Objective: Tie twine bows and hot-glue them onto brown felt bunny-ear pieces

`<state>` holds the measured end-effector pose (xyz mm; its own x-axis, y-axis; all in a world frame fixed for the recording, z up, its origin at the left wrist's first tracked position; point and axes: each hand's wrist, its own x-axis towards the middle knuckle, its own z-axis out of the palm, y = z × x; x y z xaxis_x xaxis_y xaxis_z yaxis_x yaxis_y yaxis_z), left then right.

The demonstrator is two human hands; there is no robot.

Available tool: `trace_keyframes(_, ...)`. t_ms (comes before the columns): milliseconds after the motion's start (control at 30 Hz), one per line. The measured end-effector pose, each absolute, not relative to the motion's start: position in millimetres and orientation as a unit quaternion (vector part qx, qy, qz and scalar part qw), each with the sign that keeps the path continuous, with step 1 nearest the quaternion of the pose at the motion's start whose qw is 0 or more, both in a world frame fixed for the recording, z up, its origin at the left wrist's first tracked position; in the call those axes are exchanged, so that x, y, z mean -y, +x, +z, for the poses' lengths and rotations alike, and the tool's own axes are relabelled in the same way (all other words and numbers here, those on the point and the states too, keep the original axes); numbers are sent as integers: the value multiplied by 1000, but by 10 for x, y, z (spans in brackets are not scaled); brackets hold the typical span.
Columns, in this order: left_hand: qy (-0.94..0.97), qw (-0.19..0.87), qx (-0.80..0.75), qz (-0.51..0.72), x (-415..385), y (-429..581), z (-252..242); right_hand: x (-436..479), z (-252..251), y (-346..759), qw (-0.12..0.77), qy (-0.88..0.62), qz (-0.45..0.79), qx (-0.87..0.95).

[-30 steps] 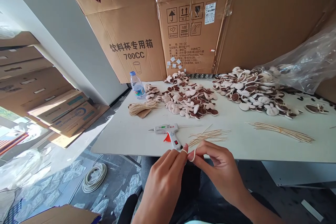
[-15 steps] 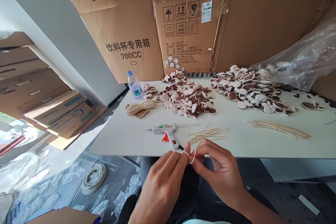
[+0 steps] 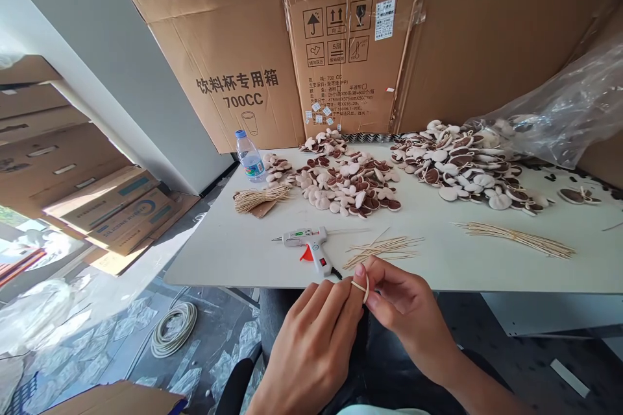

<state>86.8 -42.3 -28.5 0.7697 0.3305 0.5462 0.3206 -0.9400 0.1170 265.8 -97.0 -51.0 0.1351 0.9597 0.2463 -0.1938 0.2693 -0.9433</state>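
My left hand (image 3: 316, 343) and my right hand (image 3: 406, 311) meet just below the front edge of the white table (image 3: 233, 253). A thin pale cord loop (image 3: 361, 286) is wound round my left fingertip, and my right thumb and fingers pinch it. Just beyond my hands lie a white glue gun (image 3: 309, 243) and a small scatter of thin sticks (image 3: 382, 249). Two heaps of brown-and-cream mushroom-shaped pieces, one (image 3: 348, 185) in the middle and one (image 3: 467, 165) to the right, lie farther back.
A tied bundle of cords (image 3: 257, 198) and a water bottle (image 3: 249, 157) stand at the table's left. More sticks (image 3: 516, 238) lie at the right. Large cardboard boxes (image 3: 341, 45) wall off the back; a clear plastic bag (image 3: 559, 110) sags at the right. A coil of cable (image 3: 174, 329) lies on the floor.
My hands have shifted a little to the right and closer together. The cord loop sits tighter on my left fingertip, and my right fingers have closed in on it.
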Motion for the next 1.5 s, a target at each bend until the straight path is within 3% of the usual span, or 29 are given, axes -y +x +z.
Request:
trace_keyframes(267, 933, 52, -162, 318, 385, 885, -213, 972, -470, 2757, 596, -416, 527, 441)
trace_keyframes(967, 879, 110, -211, 413, 460, 998, -383, 961, -456, 2699, 595, -483, 407, 497)
trace_keyframes(1500, 853, 147, -256, 431, 523, 1029, -374, 972, -393, 2737, 524, -532, 319, 583)
